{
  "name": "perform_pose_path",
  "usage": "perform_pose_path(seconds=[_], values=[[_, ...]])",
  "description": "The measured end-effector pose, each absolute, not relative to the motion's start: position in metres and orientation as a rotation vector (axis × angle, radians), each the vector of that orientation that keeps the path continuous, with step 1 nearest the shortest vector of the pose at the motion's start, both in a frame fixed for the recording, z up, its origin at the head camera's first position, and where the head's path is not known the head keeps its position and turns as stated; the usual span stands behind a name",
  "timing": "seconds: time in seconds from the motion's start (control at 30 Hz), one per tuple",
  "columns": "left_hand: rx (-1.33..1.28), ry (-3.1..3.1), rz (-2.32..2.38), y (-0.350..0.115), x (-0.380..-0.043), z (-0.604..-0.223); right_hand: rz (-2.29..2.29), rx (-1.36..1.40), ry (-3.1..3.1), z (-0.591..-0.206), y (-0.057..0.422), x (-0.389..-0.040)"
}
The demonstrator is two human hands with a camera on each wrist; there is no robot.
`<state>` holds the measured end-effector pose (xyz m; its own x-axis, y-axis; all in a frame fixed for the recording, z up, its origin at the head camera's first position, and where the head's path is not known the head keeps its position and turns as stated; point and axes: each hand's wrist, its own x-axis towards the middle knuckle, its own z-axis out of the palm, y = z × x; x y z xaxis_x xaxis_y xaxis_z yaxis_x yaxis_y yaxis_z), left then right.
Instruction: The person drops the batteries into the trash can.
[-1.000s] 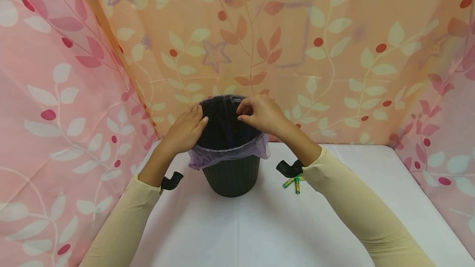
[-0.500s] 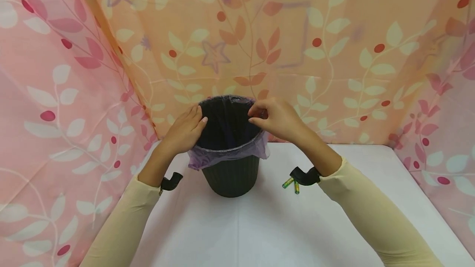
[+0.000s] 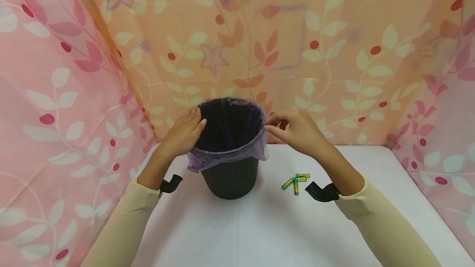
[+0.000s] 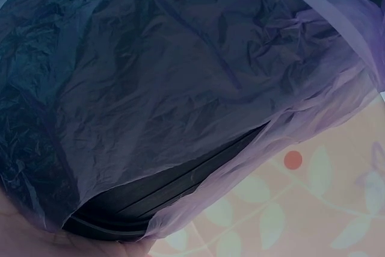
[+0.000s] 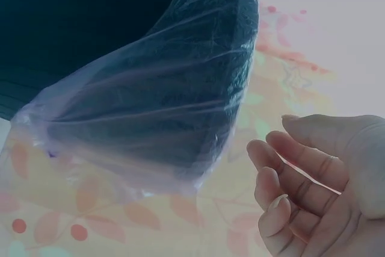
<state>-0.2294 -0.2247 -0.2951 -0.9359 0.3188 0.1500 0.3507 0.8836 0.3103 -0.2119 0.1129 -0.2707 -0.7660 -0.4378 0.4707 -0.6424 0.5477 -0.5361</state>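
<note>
A dark ribbed trash bin point(image 3: 231, 179) stands upright on the white table. A thin purple trash bag point(image 3: 256, 151) lines it, with its edge folded out over the rim. My left hand point(image 3: 183, 133) rests on the left side of the rim, its fingers straight. In the left wrist view, part of that hand shows at the lower left by the bin's bare edge under the bag. Just right of the rim is my right hand point(image 3: 298, 130), fingers loosely bent and nothing in them. The right wrist view shows a gap between it and the bag point(image 5: 156, 112).
Several green-and-yellow batteries point(image 3: 295, 186) lie on the white table point(image 3: 237, 234) to the right of the bin. Behind the bin hangs an orange leaf-patterned cloth point(image 3: 256, 52), with pink patterned cloth point(image 3: 81, 106) along the sides.
My right hand has moved right and slightly down, from over the bin's opening to outside its right rim. The batteries show more fully now. My left hand has stayed on the rim.
</note>
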Motion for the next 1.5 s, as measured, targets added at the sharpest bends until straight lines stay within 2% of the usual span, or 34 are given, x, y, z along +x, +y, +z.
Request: perform_pose_path(seconds=[0.47, 1.5], values=[[-0.534, -2.956, -0.508, -0.225, -0.228, -0.296, 1.087, 0.808, -2.524, -0.295, 0.142, -0.194], [-0.520, -2.943, -0.506, -0.225, -0.229, -0.297, 1.194, 0.547, -2.674, -0.384, 0.176, -0.177]])
